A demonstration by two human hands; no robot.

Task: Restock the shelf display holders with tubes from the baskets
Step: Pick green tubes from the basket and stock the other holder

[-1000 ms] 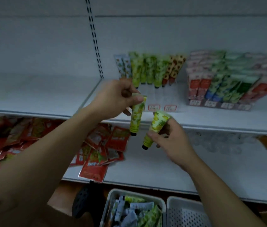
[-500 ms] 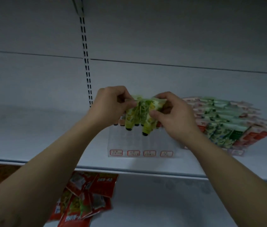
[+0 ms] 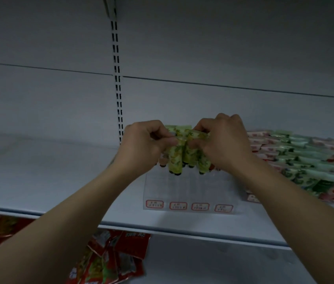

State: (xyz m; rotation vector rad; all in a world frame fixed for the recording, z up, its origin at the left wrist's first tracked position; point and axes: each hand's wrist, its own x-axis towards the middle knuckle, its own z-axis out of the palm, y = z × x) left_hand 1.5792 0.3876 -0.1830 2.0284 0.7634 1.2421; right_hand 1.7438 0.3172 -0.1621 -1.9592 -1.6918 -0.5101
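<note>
Both hands are up at the back of the clear display holder (image 3: 188,189), which sits on the upper shelf (image 3: 39,171) near its front edge, just right of the slotted upright (image 3: 118,89). The left hand (image 3: 141,146) pinches a yellow-green tube (image 3: 174,161) near its crimped top between thumb and curled fingers. The tube hangs cap down, with its dark cap just above the holder's clear slots. The right hand (image 3: 225,144) pinches a second tube (image 3: 203,165) of the same print in the same way, slightly tilted and also cap down. The two hands are close together, their fingertips nearly meeting over the tubes. Behind them a row of tubes (image 3: 179,128) stands in the holder, mostly hidden by the fingers, so I cannot tell how many there are. Four red-framed labels (image 3: 178,206) line the holder's front. Toward the right edge of the shelf lie sloping rows of green and red packs (image 3: 305,160), set close together. On the lower shelf (image 3: 203,263), toward its left end, red sachets (image 3: 112,261) lie in a loose heap.
</note>
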